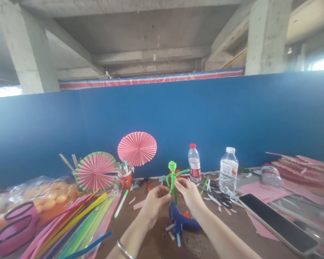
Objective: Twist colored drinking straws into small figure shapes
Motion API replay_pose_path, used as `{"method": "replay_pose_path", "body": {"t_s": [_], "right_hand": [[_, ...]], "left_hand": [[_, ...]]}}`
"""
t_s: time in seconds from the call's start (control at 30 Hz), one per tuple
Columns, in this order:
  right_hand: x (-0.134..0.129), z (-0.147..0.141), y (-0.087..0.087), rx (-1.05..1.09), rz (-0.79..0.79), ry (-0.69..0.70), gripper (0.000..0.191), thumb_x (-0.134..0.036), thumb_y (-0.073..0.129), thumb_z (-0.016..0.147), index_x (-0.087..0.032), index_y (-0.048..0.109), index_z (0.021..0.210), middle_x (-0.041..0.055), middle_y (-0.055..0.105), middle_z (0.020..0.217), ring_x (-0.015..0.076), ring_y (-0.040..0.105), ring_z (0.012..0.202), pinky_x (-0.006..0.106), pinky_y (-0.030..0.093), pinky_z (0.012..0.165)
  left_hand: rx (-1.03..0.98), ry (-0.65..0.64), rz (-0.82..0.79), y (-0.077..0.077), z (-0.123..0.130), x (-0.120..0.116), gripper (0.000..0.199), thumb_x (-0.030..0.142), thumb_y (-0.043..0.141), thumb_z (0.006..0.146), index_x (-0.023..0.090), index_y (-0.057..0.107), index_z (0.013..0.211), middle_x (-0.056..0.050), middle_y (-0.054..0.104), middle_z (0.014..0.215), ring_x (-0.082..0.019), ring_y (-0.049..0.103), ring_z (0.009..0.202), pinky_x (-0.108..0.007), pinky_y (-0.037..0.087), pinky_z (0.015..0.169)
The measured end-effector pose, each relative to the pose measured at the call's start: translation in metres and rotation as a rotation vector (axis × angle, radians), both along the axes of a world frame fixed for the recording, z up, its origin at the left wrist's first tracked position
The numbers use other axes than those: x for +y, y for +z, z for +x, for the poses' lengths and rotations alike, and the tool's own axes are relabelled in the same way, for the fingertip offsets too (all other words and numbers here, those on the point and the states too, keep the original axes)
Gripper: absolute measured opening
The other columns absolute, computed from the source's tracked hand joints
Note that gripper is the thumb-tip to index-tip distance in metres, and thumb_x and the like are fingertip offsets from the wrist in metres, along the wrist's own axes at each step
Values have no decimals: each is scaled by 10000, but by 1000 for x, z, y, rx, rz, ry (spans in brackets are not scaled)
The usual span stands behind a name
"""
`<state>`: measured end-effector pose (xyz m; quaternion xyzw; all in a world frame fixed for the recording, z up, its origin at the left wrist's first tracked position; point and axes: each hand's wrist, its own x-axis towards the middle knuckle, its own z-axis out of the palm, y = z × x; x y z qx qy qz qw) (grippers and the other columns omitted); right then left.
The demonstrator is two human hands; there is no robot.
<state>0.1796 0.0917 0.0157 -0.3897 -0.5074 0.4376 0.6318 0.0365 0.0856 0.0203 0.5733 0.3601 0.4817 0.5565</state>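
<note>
A bright green pipe-cleaner figure [172, 175] stands upright between my hands, with a coiled head, a wrapped body and thin arms, one stretched out to the right. My left hand [154, 202] pinches its lower left side between thumb and fingers. On the other side, my right hand [189, 196] is closed on the figure's body. Its legs are partly hidden by my fingers. Just below lies a blue glue gun [187, 222] on the brown table [140, 241], its handle partly behind my right wrist.
Colourful pipe cleaners [81, 230] spread at left, near a bag of orange-tan balls [52, 194]. Pink paper fans [137, 148] and a cup of pens [125, 178] stand behind. Two bottles [229, 171], paper scraps and a phone [278, 223] are at right. A blue partition [178, 118] closes the back.
</note>
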Motion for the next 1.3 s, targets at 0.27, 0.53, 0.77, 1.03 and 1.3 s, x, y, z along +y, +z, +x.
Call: {"method": "replay_pose_path", "body": {"t_s": [0.27,0.53,0.77,1.03,1.3], "right_hand": [[1,2,1,-32,32,-82,260,-423,545,717,-164,563,721,-1,543,622,139,501,572,223,394,507],[1,4,0,-223,-1,-63,269,-417,580,686,-153,628,699,35,629,665,198,573,648,273,425,588],[1,10,1,-300,15,-83,260,-396,587,682,-141,623,641,33,644,656,201,578,655,289,409,633],[2,5,-5,-223,6,-65,274,-392,576,696,-123,623,716,57,655,699,210,594,675,300,425,635],[2,13,2,-249,0,31,206,-330,590,695,-129,619,732,40,657,719,204,593,701,295,430,659]], "left_hand": [[10,51,3,-5,-4,7,237,194,687,582,133,608,796,4,609,624,-118,564,584,-232,424,575],[55,128,37,-6,-4,11,239,279,668,618,108,654,785,-31,642,618,-136,577,594,-239,449,584],[35,173,33,-6,-1,10,241,300,678,589,124,662,753,-22,641,602,-131,574,544,-248,468,567],[-45,148,36,-17,5,12,229,321,643,645,119,642,754,-9,625,587,-105,541,518,-228,451,552],[-53,75,-24,-12,0,9,302,403,610,683,121,625,788,-31,628,655,-124,562,559,-246,446,571]]}}
